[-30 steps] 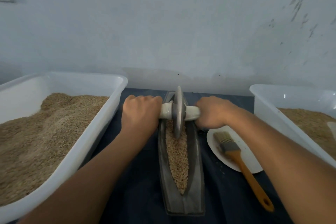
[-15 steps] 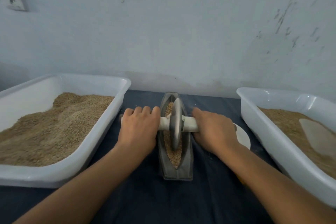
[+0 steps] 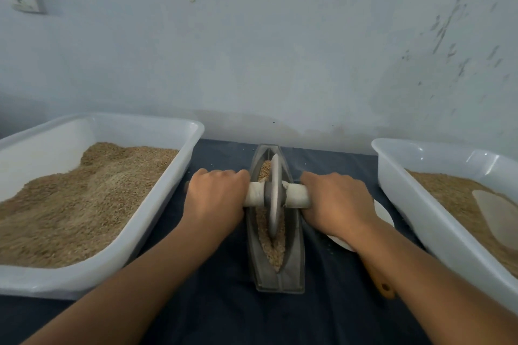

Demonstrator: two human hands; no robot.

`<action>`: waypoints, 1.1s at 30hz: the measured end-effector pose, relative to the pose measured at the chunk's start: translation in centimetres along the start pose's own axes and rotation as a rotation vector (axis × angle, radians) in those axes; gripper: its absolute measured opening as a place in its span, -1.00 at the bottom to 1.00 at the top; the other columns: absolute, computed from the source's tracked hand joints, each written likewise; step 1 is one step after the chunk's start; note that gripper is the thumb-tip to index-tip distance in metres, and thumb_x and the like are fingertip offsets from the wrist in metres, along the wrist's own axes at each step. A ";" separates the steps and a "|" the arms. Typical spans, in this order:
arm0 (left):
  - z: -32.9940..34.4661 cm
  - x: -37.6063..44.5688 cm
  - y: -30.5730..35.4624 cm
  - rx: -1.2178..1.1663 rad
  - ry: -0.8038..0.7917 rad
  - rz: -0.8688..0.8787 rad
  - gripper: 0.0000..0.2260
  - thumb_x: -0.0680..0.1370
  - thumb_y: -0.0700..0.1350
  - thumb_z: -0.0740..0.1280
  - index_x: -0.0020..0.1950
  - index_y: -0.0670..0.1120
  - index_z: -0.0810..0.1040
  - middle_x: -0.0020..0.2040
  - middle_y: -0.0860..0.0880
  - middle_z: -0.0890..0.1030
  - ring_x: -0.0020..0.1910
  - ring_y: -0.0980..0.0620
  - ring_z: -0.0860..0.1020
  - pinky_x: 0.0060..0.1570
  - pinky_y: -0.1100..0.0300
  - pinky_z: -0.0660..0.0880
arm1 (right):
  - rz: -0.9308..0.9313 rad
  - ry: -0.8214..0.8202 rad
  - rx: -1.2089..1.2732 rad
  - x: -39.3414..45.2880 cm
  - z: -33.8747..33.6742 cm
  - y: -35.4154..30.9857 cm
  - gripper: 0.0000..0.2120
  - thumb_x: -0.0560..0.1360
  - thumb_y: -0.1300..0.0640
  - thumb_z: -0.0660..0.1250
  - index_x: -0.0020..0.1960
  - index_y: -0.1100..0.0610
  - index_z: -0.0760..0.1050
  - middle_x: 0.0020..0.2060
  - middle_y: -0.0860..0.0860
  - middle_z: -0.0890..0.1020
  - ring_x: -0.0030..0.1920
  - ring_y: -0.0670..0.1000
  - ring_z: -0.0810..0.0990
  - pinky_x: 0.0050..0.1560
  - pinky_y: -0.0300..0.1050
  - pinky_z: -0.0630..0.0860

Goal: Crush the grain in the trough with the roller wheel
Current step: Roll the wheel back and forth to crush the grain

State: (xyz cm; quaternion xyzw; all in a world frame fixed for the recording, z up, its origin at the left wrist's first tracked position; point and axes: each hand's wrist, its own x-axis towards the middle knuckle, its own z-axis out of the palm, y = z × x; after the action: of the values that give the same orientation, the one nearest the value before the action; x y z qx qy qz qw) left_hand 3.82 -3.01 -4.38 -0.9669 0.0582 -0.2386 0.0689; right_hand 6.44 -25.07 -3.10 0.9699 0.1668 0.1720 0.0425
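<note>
A narrow grey boat-shaped trough (image 3: 294, 269) lies lengthwise on the dark cloth in the middle, with tan grain (image 3: 276, 252) along its groove. The grey roller wheel (image 3: 275, 196) stands upright in the groove about midway along the trough, on a pale crosswise axle (image 3: 294, 195). My left hand (image 3: 217, 202) grips the axle's left end. My right hand (image 3: 335, 202) grips the right end. Both hands hide the axle's tips.
A white tub (image 3: 157, 221) heaped with grain sits on the left. Another white tub (image 3: 414, 204) with grain and a pale scoop (image 3: 496, 216) sits on the right. A white plate (image 3: 384, 213) and a brush's wooden handle (image 3: 385, 287) show under my right forearm. A wall stands close behind.
The wheel has rolled from the trough's far end back toward me, to about the middle. Both hands came with it, and the view has tilted up.
</note>
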 end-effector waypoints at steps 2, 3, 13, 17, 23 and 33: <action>0.7 1.1 -0.3 0.006 -0.009 -0.008 -0.75 0.50 -0.02 0.39 -0.10 0.08 0.28 -0.26 0.11 0.43 -0.31 0.05 0.40 -0.18 0.12 0.30 | -0.002 -0.075 0.010 1.6 0.1 0.4 -0.84 0.38 -0.12 0.31 -0.07 -0.12 0.42 -0.28 -0.10 0.54 -0.25 0.05 0.55 -0.33 -0.07 0.36; 1.0 1.6 -0.3 0.018 -0.008 -0.010 -0.75 0.51 -0.02 0.39 -0.10 0.08 0.29 -0.27 0.11 0.42 -0.32 0.05 0.40 -0.19 0.12 0.30 | -0.007 -0.117 0.013 2.4 0.2 0.5 -0.85 0.37 -0.11 0.32 -0.10 -0.13 0.42 -0.28 -0.10 0.53 -0.27 0.03 0.54 -0.35 -0.08 0.35; 2.7 5.4 -0.6 0.056 0.021 -0.031 -0.81 0.51 -0.02 0.40 -0.05 0.06 0.38 -0.23 0.08 0.48 -0.31 0.05 0.42 -0.16 0.11 0.31 | -0.037 -0.509 0.185 8.5 -0.1 1.9 -0.88 0.30 0.00 0.46 -0.19 -0.04 0.56 -0.30 -0.05 0.64 -0.30 -0.01 0.62 -0.34 -0.13 0.44; 2.6 6.0 -0.6 0.099 0.066 -0.004 -0.79 0.52 -0.08 0.38 -0.11 0.05 0.33 -0.28 0.09 0.41 -0.34 0.04 0.40 -0.19 0.11 0.28 | 0.010 -0.643 0.330 8.9 -0.4 2.4 -0.76 0.32 0.02 0.52 -0.06 0.06 0.61 -0.25 0.04 0.69 -0.33 0.00 0.57 -0.31 -0.10 0.44; 2.5 4.9 -0.5 0.044 0.043 -0.021 -0.83 0.51 -0.05 0.41 -0.03 0.06 0.41 -0.22 0.09 0.50 -0.28 0.05 0.48 -0.16 0.12 0.34 | -0.013 -0.446 0.170 7.5 -0.1 1.7 -0.91 0.33 -0.02 0.40 -0.19 -0.07 0.53 -0.28 -0.06 0.62 -0.27 -0.01 0.61 -0.34 -0.14 0.43; 0.4 0.1 0.4 0.028 0.079 0.006 -0.63 0.43 -0.11 0.43 -0.07 0.05 0.21 -0.12 0.08 0.49 -0.15 0.01 0.49 -0.12 0.08 0.26 | 0.054 0.092 0.008 0.4 1.4 -0.1 -0.85 0.46 0.00 0.31 -0.07 -0.08 0.33 -0.36 -0.09 0.45 -0.37 0.06 0.43 -0.43 -0.09 0.25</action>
State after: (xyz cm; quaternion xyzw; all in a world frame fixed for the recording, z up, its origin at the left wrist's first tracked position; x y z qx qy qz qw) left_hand 4.08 -3.35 -4.71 -0.9555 0.0603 -0.2774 0.0805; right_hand 7.26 -24.85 -4.34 0.9653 0.1429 0.2170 0.0264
